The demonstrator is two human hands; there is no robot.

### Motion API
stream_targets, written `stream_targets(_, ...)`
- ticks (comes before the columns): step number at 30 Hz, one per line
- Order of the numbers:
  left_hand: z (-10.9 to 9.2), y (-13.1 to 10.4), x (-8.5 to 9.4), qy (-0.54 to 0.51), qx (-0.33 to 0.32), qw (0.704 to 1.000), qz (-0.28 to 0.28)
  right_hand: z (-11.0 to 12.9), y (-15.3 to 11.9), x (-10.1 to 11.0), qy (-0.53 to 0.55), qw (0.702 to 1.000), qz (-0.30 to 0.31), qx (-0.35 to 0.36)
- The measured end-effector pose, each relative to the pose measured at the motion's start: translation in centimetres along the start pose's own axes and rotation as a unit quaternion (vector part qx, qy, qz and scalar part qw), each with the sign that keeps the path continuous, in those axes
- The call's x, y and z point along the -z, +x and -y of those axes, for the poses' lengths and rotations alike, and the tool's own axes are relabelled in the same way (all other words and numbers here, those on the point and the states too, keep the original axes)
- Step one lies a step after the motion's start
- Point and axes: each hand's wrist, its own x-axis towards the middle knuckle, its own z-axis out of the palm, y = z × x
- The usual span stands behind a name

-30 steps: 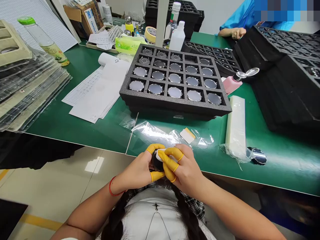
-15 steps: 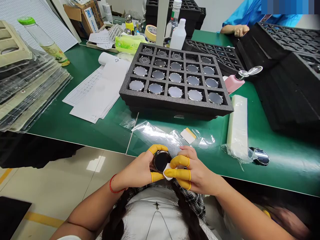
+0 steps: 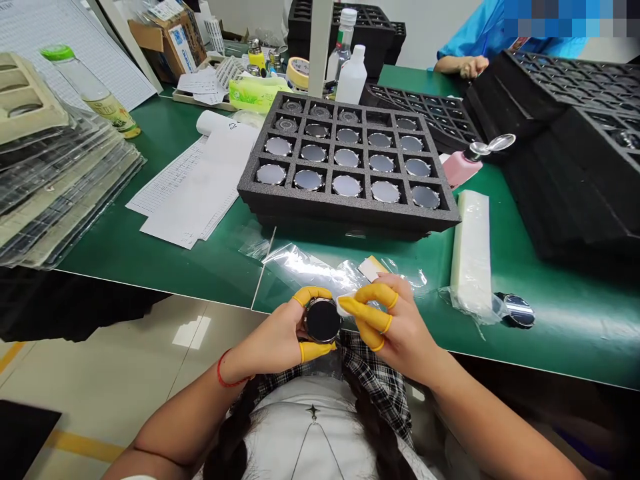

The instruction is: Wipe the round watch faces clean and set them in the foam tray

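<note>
In my left hand (image 3: pixel 287 333), gripped at the rim between yellow-covered finger and thumb, is a round watch case (image 3: pixel 323 321) with its dark glass face up. My right hand (image 3: pixel 387 317), also in yellow finger cots, pinches a small white wiping cloth (image 3: pixel 346 304) beside the case's upper right edge; whether cloth and case touch I cannot tell. Beyond my hands stands a black foam tray (image 3: pixel 350 210) whose compartments hold several similar watch cases. Another round dark watch piece (image 3: pixel 519 311) lies on the table at the right.
A white wrapped block (image 3: pixel 471 247) and a pink pump bottle (image 3: pixel 463 167) stand right of the tray. Clear film (image 3: pixel 300 263) lies before it, papers (image 3: pixel 200 180) to its left. Stacked plastic trays (image 3: pixel 65 187) fill the left; black foam stacks and a person's hand (image 3: pixel 473 67) are at far right.
My right hand has moved up with the cloth, from the lower right of the glass to its upper right edge. The left hand keeps hold of the watch case, its face now more uncovered.
</note>
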Motion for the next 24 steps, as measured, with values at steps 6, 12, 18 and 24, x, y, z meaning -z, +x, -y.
stream_targets(6,0.9,0.1,0.2,0.006,-0.013,1.0,-0.021,0.9,-0.9,-1.2,-0.053,0.998,0.028,0.018)
stream_targets(12,0.7,0.4,0.4,0.001,-0.024,0.998,-0.05,1.3,-2.0,-0.5,-0.042,0.999,0.012,-0.007)
stream_targets(18,-0.3,0.8,0.7,-0.042,-0.087,0.976,-0.194,0.5,-2.5,-0.3,-0.055,0.978,-0.008,-0.203)
stream_targets(24,0.6,0.7,-0.1,-0.132,-0.137,0.968,-0.161,2.6,-1.9,-2.1,0.271,0.915,0.054,-0.293)
